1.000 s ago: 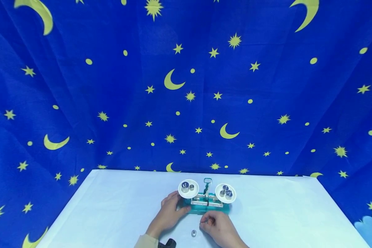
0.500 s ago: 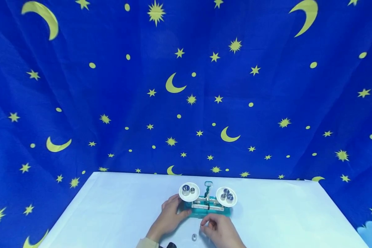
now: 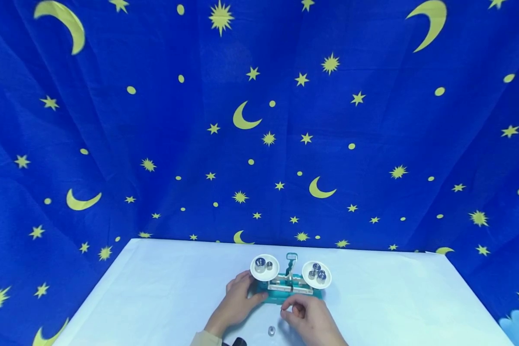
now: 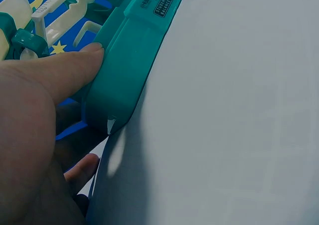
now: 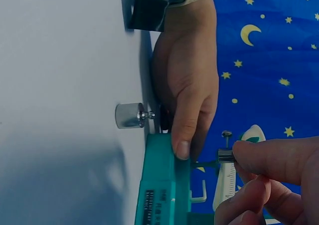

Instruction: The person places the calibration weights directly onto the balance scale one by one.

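A green balance scale (image 3: pixel 281 294) with two white pans stands on the table. My left hand (image 3: pixel 235 302) holds the left end of its base; in the left wrist view the thumb (image 4: pixel 82 68) lies on the green base (image 4: pixel 117 70), with fingers behind it. My right hand (image 3: pixel 311 319) is in front of the base, thumb and forefinger pinching a small metal weight (image 5: pixel 226 156). Two metal weights (image 3: pixel 260 265) sit in the left pan (image 3: pixel 265 277), and three weights (image 3: pixel 321 275) in the right pan (image 3: pixel 324 284).
Another metal weight (image 3: pixel 271 330) stands on the white table (image 3: pixel 177 283), between the hands and nearer the front. A black object (image 3: pixel 240 342) shows by the left wrist. Behind the table hangs a blue star-and-moon cloth (image 3: pixel 199 144).
The head view has shifted slightly, so the scale appears a little lower. My right fingertips have risen slightly towards the scale's base, still pinched. The left hand keeps its hold.
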### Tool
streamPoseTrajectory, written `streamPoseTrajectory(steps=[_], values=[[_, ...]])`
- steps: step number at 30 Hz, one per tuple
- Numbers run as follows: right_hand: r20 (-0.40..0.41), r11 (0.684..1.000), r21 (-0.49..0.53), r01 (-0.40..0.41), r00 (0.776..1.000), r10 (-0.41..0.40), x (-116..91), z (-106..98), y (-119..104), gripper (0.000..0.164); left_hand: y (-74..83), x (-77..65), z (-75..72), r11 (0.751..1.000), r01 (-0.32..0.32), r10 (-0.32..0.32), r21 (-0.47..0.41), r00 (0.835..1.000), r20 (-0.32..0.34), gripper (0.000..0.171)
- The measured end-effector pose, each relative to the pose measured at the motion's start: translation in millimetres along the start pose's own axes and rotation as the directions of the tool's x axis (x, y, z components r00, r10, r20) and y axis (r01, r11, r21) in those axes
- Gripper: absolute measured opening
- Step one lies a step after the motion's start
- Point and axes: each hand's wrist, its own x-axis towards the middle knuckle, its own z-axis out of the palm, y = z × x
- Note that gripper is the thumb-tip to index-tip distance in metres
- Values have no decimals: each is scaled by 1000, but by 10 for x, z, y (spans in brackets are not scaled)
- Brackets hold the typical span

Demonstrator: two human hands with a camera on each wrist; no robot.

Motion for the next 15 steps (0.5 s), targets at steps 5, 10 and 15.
streamPoseTrajectory(steps=[5, 10, 15], values=[[-20, 1000, -3, 11, 1000, -11, -12, -24, -53, 11, 10, -1, -5, 1000, 9, -9, -4, 1000, 10, 69], [-39, 1000, 4, 12, 999, -12, -12, -40, -85, 9, -5, 5, 2, 1000, 12, -12, -1, 1000, 13, 69], [-44, 1000, 17, 16, 999, -15, -10, -59, -118, 9, -16, 9, 7, 1000, 9, -9, -4, 1000, 13, 69]])
